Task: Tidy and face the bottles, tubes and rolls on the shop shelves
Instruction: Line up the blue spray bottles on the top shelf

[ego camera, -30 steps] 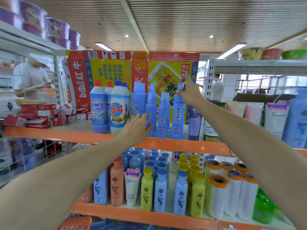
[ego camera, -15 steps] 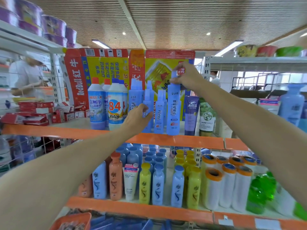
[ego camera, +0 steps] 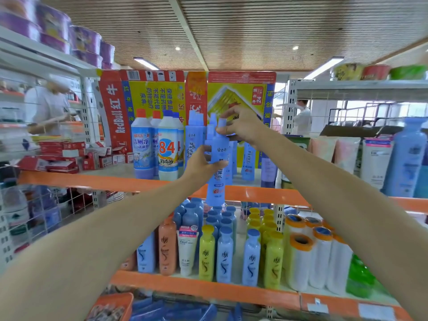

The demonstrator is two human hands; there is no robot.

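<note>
A tall light-blue spray bottle [ego camera: 217, 172] is lifted off the upper orange shelf [ego camera: 92, 180], hanging in front of its edge. My left hand [ego camera: 200, 162] grips its body from the left. My right hand [ego camera: 240, 127] pinches its cap at the top. More of the same blue bottles [ego camera: 247, 161] stand behind on the shelf, beside a "84" disinfectant bottle [ego camera: 167, 150] and a toilet-cleaner bottle [ego camera: 141, 147]. On the lower shelf stand blue, yellow and orange shampoo bottles [ego camera: 224, 256], a white tube [ego camera: 187, 249] and plastic-film rolls [ego camera: 301, 262].
Red and yellow cartons [ego camera: 152, 93] form the back of the upper shelf. Small red boxes [ego camera: 60, 158] lie at its left. A big blue bottle [ego camera: 405, 158] and pouches stand at the right. Purple tubs [ego camera: 53, 26] sit on the top-left shelf. A person [ego camera: 48, 105] stands at the left.
The blue bottle that my right hand held by the cap has come forward off the shelf. My left hand left the shelf row and took hold of its body.
</note>
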